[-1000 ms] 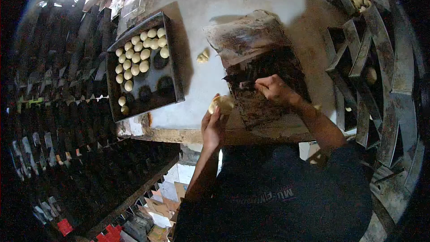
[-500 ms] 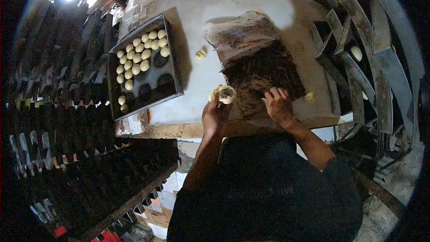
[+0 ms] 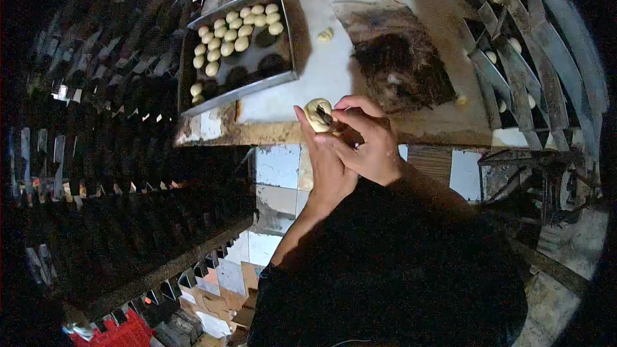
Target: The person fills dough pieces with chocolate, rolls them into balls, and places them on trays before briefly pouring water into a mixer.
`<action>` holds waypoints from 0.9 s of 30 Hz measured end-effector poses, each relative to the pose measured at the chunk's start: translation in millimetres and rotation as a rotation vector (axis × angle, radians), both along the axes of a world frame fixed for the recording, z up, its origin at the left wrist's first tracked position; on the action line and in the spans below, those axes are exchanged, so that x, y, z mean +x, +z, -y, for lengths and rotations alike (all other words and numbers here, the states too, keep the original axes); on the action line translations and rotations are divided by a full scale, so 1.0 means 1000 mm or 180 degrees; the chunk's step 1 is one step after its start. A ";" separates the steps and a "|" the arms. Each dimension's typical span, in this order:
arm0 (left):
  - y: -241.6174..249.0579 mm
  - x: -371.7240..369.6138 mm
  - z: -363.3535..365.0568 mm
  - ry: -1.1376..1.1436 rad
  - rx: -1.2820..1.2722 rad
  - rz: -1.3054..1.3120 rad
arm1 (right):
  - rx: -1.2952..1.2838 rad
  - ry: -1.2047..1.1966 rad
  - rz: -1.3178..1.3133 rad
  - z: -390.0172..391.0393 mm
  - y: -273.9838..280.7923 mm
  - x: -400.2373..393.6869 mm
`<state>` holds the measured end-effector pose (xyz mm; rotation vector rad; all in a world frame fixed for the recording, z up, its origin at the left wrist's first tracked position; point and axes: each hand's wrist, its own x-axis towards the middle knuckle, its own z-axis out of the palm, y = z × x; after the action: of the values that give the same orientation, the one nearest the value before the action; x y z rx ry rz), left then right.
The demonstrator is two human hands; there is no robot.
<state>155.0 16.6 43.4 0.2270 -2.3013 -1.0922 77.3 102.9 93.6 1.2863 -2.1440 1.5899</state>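
Note:
My left hand (image 3: 329, 170) cups a pale piece of dough (image 3: 312, 114) above the table's front edge. A dark filling (image 3: 323, 113) shows in the dough's opening. From the right, the thumb and fingers of my right hand (image 3: 376, 148) pinch at the edge of that opening. Beyond my hands, a dark, sticky mass (image 3: 398, 58) is spread over a brown-stained sheet (image 3: 360, 16). Up and to the left, a black metal tray (image 3: 241, 93) holds several round dough balls (image 3: 228, 48).
Small dough scraps (image 3: 325, 35) lie on the pale table (image 3: 308, 58) between tray and sheet, and another scrap (image 3: 461, 99) sits right of the sheet. Metal trays (image 3: 546, 58) with dough balls stack up at the right. Dark racks (image 3: 128, 173) fill the left.
My right hand has left the dark mass and come to the dough in my left hand. Dark filling now shows in the dough's opening. The whole view has shifted, with the table higher.

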 end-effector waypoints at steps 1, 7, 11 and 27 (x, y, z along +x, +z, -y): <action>0.008 0.013 -0.001 0.0070 0.0113 -0.0085 | -0.0043 -0.0040 -0.0083 0.003 0.006 0.015; 0.043 0.084 0.005 -0.0818 0.3460 -0.1477 | -0.0632 0.0683 -0.0489 -0.006 0.039 0.069; 0.037 0.110 0.012 -0.0448 0.1939 -0.1386 | 0.0529 0.0883 0.1406 -0.027 0.049 0.081; 0.037 0.038 -0.076 -0.2428 0.4218 -0.0464 | 0.0213 0.0179 -0.0022 -0.135 0.058 0.026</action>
<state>192.8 92.2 80.8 -0.2722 -1.1575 -2.7518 103.2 238.0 151.2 1.3817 -2.1930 1.5443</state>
